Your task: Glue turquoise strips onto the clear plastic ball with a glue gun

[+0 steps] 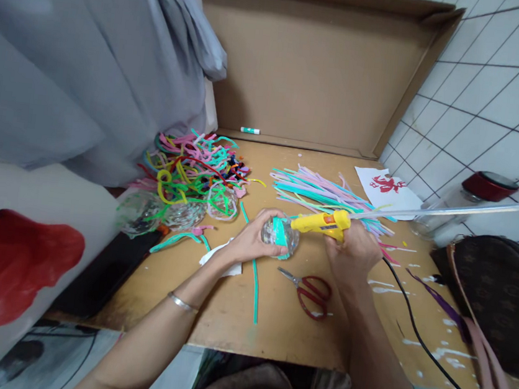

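My left hand [255,234] is closed around a clear glass-like ball [292,239] with a turquoise patch on its side. In my right hand [356,252] is a yellow hot glue gun [319,222], its nozzle pointing left at the top of the ball. A long clear glue stick [445,210] sticks out of the gun's back. Below the ball lie red-handled scissors [313,294], blades toward the upper left. A turquoise pipe cleaner [255,291] runs down the table beside my left hand, and a white paper piece [232,269] lies partly under my left wrist.
Tangled coloured pipe cleaners [187,167] and clear round pieces [185,214] lie at left. Straight pipe cleaners [307,190] sit behind my hands. At right are a red-printed paper [389,187], a red-lidded jar [490,186], a brown bag [500,303] and a black cord [412,330].
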The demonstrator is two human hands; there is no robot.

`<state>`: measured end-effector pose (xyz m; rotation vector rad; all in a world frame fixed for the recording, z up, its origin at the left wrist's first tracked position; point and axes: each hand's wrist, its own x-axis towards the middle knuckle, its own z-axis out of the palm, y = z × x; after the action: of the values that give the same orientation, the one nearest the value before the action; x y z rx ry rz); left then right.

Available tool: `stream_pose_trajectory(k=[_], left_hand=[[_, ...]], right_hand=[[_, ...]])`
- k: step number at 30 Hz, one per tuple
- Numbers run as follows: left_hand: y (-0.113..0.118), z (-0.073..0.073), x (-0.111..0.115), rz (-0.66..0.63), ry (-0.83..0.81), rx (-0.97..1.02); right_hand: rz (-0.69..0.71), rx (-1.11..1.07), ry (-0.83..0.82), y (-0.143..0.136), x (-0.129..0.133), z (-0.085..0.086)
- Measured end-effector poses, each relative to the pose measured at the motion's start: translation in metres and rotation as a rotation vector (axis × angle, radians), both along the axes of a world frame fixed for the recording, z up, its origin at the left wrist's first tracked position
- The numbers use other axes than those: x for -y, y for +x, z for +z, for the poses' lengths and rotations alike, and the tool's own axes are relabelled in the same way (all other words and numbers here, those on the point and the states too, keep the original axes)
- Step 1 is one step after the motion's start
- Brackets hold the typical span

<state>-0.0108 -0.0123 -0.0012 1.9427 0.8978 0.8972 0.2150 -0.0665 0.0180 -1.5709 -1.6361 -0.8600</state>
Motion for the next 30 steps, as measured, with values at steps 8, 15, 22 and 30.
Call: stream_pose_trajectory(k=[8, 15, 22, 30], left_hand=[[0.0003, 0.0015, 0.0007, -0.004, 0.027, 0.001], [0.0005, 0.001, 0.0, -0.01, 0.06, 0.005], [0.0003, 0.0006, 0.0002, -0.01, 0.045, 0.009], [0.0007, -0.0015, 0.0003, -0.004, 0.057, 0.023]], right_hand=[[-0.018, -0.007, 0.01, -0.0011, -0.0018, -0.0023], [-0.019, 0.029, 0.044, -0.0017, 0.0001, -0.0004], [-0.024, 0.031, 0.053, -0.0029, -0.0003, 0.0023], [-0.004, -0.011, -0.001, -0.0014, 0.0006, 0.0005]])
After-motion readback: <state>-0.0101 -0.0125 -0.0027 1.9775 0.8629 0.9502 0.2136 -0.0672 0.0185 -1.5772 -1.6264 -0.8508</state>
